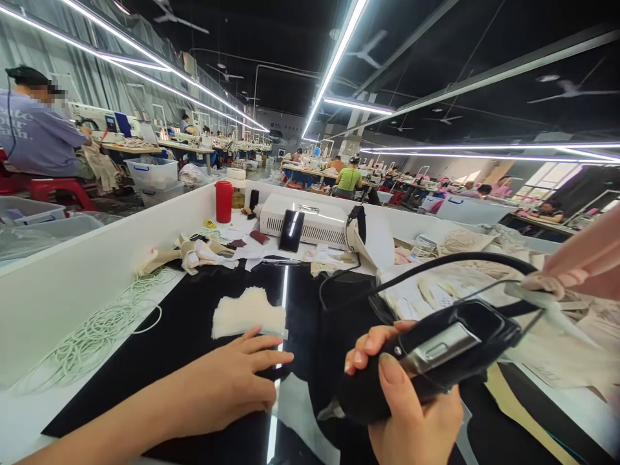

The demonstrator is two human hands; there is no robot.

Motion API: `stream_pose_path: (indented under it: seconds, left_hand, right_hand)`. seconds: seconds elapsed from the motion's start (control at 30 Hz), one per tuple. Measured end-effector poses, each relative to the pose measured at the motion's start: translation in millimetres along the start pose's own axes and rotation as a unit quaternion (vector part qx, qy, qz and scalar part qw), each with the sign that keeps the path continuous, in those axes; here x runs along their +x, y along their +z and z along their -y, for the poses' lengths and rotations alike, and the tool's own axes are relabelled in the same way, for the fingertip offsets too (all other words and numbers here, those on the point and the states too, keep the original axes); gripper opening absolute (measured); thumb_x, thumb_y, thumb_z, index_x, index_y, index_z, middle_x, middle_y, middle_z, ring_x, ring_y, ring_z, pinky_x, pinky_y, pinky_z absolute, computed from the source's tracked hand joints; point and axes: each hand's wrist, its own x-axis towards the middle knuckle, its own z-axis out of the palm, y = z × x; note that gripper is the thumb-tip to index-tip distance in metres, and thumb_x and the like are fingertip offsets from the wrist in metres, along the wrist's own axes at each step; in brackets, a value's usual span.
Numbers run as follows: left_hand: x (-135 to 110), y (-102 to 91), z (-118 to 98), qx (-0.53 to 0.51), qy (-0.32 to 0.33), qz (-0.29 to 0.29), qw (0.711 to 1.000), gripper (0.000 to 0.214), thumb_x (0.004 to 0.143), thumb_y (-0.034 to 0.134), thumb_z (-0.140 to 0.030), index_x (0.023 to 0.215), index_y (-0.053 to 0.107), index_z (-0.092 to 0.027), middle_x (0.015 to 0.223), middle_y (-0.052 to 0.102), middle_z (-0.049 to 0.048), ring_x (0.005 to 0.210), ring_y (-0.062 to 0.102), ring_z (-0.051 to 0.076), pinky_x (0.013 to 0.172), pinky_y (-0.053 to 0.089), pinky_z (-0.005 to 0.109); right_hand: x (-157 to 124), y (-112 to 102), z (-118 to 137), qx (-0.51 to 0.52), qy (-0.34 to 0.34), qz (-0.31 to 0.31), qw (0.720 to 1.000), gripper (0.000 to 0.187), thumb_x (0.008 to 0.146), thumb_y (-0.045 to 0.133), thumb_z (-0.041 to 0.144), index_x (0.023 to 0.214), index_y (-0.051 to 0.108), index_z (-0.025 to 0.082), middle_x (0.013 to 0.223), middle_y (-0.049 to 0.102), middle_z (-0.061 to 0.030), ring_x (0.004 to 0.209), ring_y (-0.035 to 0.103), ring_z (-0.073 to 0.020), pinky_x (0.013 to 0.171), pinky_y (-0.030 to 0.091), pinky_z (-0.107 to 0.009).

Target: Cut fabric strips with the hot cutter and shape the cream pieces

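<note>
My left hand (242,376) lies over the glossy black tabletop (184,336), fingers spread. Its fingertips reach the lower edge of a cream, fluffy fabric piece (249,313); whether they press on it I cannot tell. My right hand (411,403) is wrapped round a black handheld power tool (436,361) with a silver panel. The tool's pointed metal tip (332,411) faces left, a little above the table, apart from the fabric. A black cable (445,257) curves near its rear end. A pale translucent sheet (305,413) lies below my left hand.
Green cord (106,326) lies tangled at left. Behind stand a red cup (223,201), a white vented machine box (310,216) and a phone (291,230). Cream fabric piles (571,323) fill the right. Blurred pink material (588,255) hangs near the tool. A co-worker (41,129) sits far left.
</note>
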Motion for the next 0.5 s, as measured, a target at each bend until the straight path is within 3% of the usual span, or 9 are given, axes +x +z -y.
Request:
stream_pose_path:
  seconds: [0.13,0.27,0.37,0.5]
  left_hand:
    - [12.6,22.9,4.9,0.129,0.037,-0.078,0.988,0.028,0.1,0.051,-0.004,0.107,0.069,-0.025,0.154,0.054,0.0028,0.145,0.046,0.024,0.128,0.021,0.047]
    - [30.6,43.2,-2.6,0.155,0.039,-0.144,0.977,0.026,0.104,0.046,-0.007,0.105,0.068,-0.022,0.121,0.07,0.0053,0.111,0.066,0.02,0.118,0.04,0.042]
    - [40.3,49.4,-8.9,0.13,0.027,-0.137,0.982,0.028,0.102,0.046,-0.004,0.108,0.067,-0.022,0.101,0.07,0.0023,0.094,0.068,0.017,0.11,0.048,0.038]
    - [48.0,52.1,-9.7,0.112,0.023,-0.107,0.988,0.028,0.101,0.048,-0.005,0.116,0.064,-0.022,0.109,0.072,0.0031,0.102,0.068,0.02,0.112,0.045,0.041]
  right_hand:
    - [-1.5,-4.1,0.1,-0.012,0.003,-0.003,1.0,0.029,0.088,0.079,0.029,0.109,0.059,0.028,0.082,0.067,0.0023,0.062,0.065,-0.015,0.058,0.059,-0.034]
    - [-1.8,-6.9,0.8,-0.028,0.008,-0.043,0.999,0.032,0.087,0.08,0.029,0.11,0.058,0.027,0.083,0.067,0.0027,0.062,0.066,-0.0143,0.061,0.058,-0.032]
    - [0.8,-9.0,3.4,-0.039,-0.004,-0.048,0.998,0.033,0.086,0.081,0.03,0.109,0.057,0.027,0.081,0.068,0.0036,0.061,0.065,-0.0137,0.06,0.057,-0.031]
    - [3.2,-10.1,9.5,-0.049,0.021,-0.096,0.994,0.034,0.084,0.082,0.033,0.106,0.057,0.026,0.085,0.066,0.0048,0.063,0.064,-0.012,0.064,0.055,-0.031]
